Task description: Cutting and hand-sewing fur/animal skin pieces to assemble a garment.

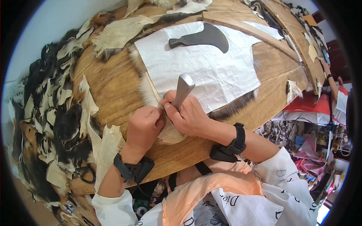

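Note:
My right hand [188, 115] is wrapped round what looks like a silver-handled knife [184, 88]. Its flat metal handle stands up out of the fist, while the lower end is hidden by my fingers. Close against it, my left hand [145, 124] is closed in a pinch on the edge of a pale-furred hide [171, 135]. Both hands work at the lower left corner of a white woven plastic sheet [211, 77], which lies over the hide. Fur sticks out along the sheet's left side and lower right side. A dark knife [205, 38] with a broad curved blade rests on the sheet.
Under everything is a wooden table [109, 90]. Black, brown and cream fur scraps [49, 124] are heaped along the left. Pale hide pieces [120, 34] lie at the back. A wooden strip [252, 32] crosses the far right. Another person's arm [332, 81] shows at the right edge.

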Demonstrator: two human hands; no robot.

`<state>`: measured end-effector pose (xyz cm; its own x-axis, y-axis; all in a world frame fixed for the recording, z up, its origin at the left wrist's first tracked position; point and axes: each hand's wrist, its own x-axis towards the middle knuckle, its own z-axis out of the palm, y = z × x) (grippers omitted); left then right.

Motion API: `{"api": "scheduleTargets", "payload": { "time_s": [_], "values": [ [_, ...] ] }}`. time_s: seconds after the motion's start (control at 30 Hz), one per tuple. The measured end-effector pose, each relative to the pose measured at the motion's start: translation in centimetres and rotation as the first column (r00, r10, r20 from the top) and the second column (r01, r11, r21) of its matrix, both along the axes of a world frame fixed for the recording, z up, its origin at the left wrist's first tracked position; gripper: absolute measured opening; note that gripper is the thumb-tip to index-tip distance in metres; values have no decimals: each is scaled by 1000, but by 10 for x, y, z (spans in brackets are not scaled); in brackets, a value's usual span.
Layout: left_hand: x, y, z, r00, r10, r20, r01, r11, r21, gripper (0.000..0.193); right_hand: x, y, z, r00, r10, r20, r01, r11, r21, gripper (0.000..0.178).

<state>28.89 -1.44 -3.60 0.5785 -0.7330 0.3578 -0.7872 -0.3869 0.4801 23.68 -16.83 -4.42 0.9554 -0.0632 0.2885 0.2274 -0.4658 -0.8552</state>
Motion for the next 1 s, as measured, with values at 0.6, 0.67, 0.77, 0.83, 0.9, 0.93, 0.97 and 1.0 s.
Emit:
{"api": "scheduleTargets", "payload": {
  "time_s": [0.6, 0.67, 0.77, 0.83, 0.9, 0.93, 0.97, 1.0],
  "values": [
    [18, 21, 50, 476, -102, -874, -334, 898, -287, 10, 13, -7, 2, 995, -27, 92, 29, 999, -28, 14],
    [22, 29, 51, 396, -314, -863, -82, 924, -373, 13, 15, -7, 1, 985, -54, -162, 88, 974, 209, 20],
    [13, 26, 41, 816, -110, -568, 24, 987, -158, 10, 12, -17, 12, 968, 1, -251, 108, 902, 418, 23],
    [5, 12, 36, 913, -38, -406, -6, 994, -108, 7, 3, -23, 29, 966, -10, -259, 131, 882, 452, 24],
    [3, 12, 27, 976, 68, -207, -58, 997, 55, 15, -4, -23, 30, 970, -83, -228, 172, 897, 406, 25],
    [3, 11, 22, 976, 71, -206, -62, 997, 51, 15, -8, -21, 28, 971, -80, -226, 168, 899, 404, 25],
    [2, 10, 18, 970, 101, -221, -83, 992, 91, 14, -14, -17, 24, 968, -85, -236, 181, 889, 421, 24],
    [2, 9, 16, 963, 132, -235, -103, 986, 131, 13, -19, -13, 19, 965, -89, -247, 193, 878, 439, 23]
  ]
}}
